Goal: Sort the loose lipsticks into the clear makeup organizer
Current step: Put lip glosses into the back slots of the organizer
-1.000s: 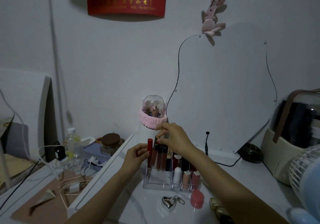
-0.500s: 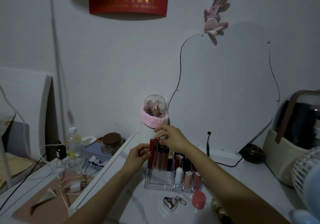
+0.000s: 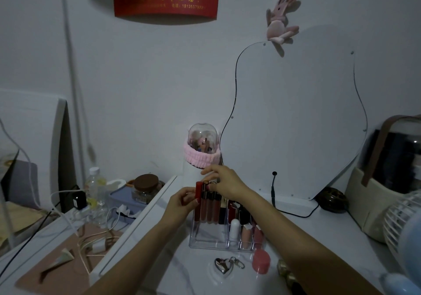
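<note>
The clear makeup organizer (image 3: 206,240) stands on the white table. Several tall lip gloss tubes (image 3: 210,206) stand upright in its back row, shorter lipsticks (image 3: 234,228) in its front compartments. My left hand (image 3: 180,203) pinches a red lipstick tube (image 3: 198,191) that stands at the back left corner of the organizer. My right hand (image 3: 224,182) reaches over the back row, fingertips pinching the tops of the gloss tubes. A pink round container (image 3: 261,261) and a gold lipstick (image 3: 286,274) lie on the table in front.
A silver heart keychain (image 3: 224,265) lies before the organizer. A wavy mirror (image 3: 296,117) and a domed jar with a pink band (image 3: 202,149) stand behind. A fan (image 3: 403,221) and a cream case (image 3: 373,203) are at right. Cables, a bottle (image 3: 94,187) and a jar (image 3: 145,186) crowd the lower left shelf.
The red tube in my left hand has sunk lower into the organizer's back left corner. My right hand stayed on the gloss tube tops. The view shifted slightly.
</note>
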